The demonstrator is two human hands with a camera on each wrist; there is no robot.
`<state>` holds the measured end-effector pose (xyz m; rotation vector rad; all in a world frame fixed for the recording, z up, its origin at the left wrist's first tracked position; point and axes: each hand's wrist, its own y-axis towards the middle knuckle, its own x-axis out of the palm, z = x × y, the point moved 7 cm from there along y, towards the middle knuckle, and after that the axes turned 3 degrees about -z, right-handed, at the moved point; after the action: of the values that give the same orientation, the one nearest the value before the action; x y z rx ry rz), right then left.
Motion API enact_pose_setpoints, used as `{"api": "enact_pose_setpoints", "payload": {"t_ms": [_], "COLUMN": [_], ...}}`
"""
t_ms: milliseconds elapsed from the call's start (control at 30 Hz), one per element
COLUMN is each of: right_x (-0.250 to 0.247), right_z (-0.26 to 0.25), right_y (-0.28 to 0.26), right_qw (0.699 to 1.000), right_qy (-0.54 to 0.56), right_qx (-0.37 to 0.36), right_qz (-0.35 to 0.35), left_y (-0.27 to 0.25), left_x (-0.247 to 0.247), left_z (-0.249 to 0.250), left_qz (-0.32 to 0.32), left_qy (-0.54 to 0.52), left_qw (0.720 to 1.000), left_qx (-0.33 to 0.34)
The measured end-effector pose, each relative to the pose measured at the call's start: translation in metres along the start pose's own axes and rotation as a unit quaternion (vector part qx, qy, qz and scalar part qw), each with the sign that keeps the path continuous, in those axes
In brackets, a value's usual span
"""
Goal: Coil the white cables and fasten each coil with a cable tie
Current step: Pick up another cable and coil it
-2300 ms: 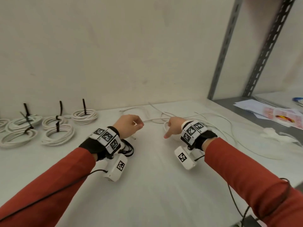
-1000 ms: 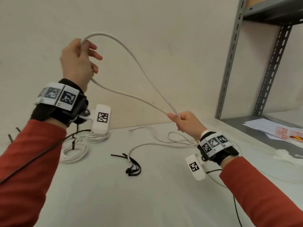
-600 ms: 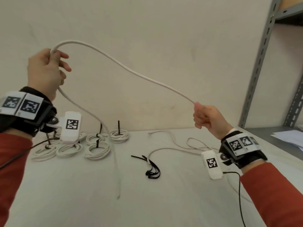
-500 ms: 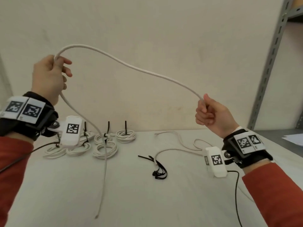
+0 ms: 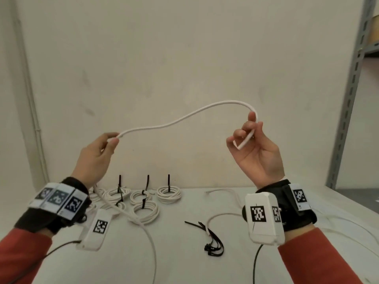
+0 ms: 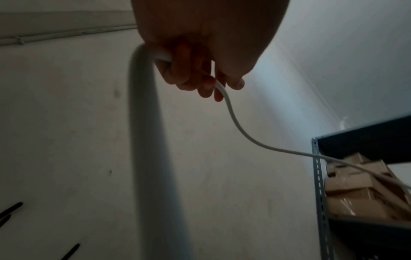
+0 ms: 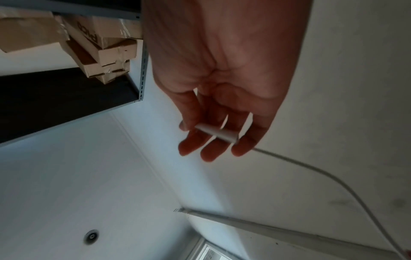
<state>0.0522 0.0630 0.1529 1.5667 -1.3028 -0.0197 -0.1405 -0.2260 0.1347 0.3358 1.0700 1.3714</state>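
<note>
Light, springy white cable (image 5: 184, 117) (rather stiff, judging by its arch), pinched near its end by right hand (image 5: 256, 148) fingers, left hand (image 5: 96, 156) fingertips pinching further along.

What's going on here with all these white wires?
A person is bundling cables. The right hand pinches the cut end of a white cable, while the left hand pinches it further along, so it arcs between them above the table; the rest trails down to the tabletop. Several finished coils, each cinched with a black tie, lie at the back left. Spare black cable ties and more loose cable wait on the table.
</note>
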Motion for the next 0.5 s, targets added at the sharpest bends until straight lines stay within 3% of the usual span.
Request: {"api": "enact_pose_setpoints", "payload": {"t_ms": [167, 300, 433, 500], "right_x": [0.009, 0.008, 0.013, 0.017], "right_z": [-0.015, -0.020, -0.019, -0.017], "right_y": [0.016, 0.030, 0.037, 0.039], "right_qw": [0.989, 0.959, 0.879, 0.811], "right_qy": [-0.045, -0.200, -0.402, -0.523], "right_qx": [-0.107, -0.162, -0.219, -0.236], "right_qz": [0.087, 0.120, 0.138, 0.114], "left_y": [-0.017, -0.031, -0.035, -0.038], "left_x": [0.018, 0.031, 0.041, 0.044], "left_z": [0.014, 0.028, 0.052, 0.064], "left_qz": [-0.021, -0.053, -0.074, -0.077], "left_qy": [0.107, 0.132, 0.143, 0.142], "left_qw": [0.985, 0.961, 0.934, 0.920], "left_qx": [0.132, 0.238, 0.318, 0.356]}}
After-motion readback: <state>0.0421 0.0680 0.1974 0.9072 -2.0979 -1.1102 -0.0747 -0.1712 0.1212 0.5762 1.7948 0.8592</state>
